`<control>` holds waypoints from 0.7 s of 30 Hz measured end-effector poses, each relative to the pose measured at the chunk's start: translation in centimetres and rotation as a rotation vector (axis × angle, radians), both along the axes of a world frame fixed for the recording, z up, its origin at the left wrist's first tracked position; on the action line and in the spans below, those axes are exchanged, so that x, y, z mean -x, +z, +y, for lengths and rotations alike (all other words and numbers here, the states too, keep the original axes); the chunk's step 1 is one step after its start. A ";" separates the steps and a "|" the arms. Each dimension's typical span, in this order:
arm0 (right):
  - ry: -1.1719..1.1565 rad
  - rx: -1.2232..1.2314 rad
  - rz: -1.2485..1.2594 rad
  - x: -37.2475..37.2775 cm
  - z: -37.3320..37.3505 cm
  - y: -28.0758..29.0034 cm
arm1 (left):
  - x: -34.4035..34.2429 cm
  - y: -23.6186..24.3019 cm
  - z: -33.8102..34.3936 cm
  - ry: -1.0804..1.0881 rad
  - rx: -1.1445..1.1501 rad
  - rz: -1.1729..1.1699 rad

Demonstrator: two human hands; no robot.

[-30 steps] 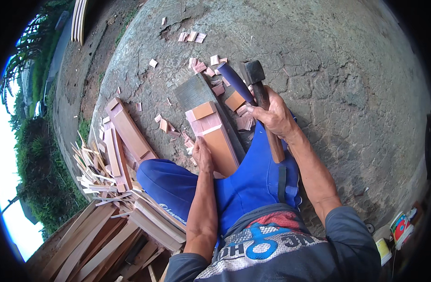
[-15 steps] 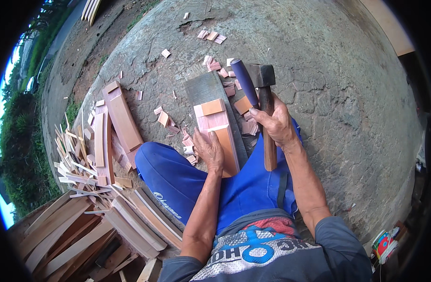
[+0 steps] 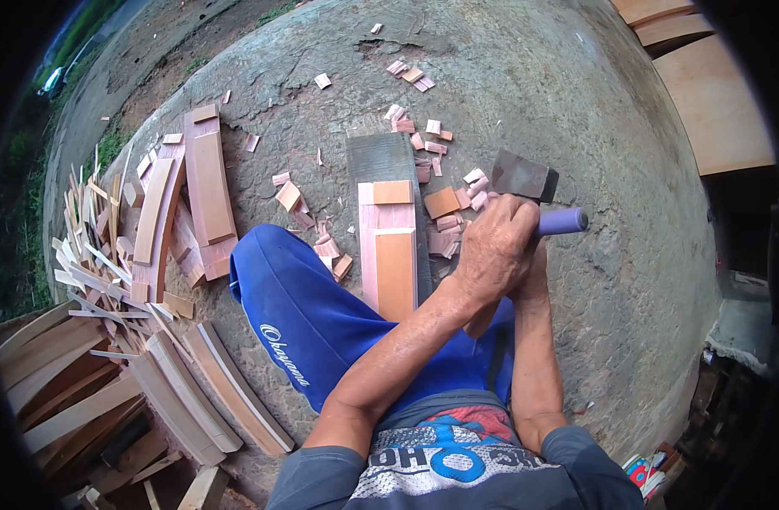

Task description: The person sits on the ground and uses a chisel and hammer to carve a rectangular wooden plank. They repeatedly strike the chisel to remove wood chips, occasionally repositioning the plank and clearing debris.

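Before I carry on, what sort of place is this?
Probably an outdoor woodworking spot: greenery at the left edge, wood chips scattered on rough ground, and piled wooden boards.

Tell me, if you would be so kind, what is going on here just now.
A person's left hand is crossed over to the right hand, where a purple-handled tool sticks out; which fingers grip it is hidden. The right hand, mostly covered, appears to hold a dark-headed hammer. Neither hand touches the notched board, which lies on a grey plank in front of the person, with wood chips scattered around.
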State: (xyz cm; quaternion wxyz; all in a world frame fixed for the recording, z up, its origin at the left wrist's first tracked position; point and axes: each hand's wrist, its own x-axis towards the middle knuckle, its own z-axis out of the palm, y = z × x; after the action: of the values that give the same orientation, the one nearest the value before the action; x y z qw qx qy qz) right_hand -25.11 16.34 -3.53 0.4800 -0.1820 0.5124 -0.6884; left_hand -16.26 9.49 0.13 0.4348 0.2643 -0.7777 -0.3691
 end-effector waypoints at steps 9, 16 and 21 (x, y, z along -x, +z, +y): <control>-0.124 -0.251 0.001 4.1 6.8 1.7 | 1.4 -8.0 -2.7 -0.229 0.079 -0.354; -0.154 -0.356 0.011 4.2 10.7 1.0 | 1.8 -9.5 -4.0 -0.219 -0.005 -0.501; -0.163 -0.366 -0.003 4.1 10.8 0.5 | 2.4 -10.4 -5.1 -0.163 0.028 -0.461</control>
State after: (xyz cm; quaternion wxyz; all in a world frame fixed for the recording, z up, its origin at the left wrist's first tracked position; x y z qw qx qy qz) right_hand -29.21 27.09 -3.04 0.4483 -0.0488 0.6413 -0.6208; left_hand -18.67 4.42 -10.28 0.2185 0.2719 -0.8802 -0.3220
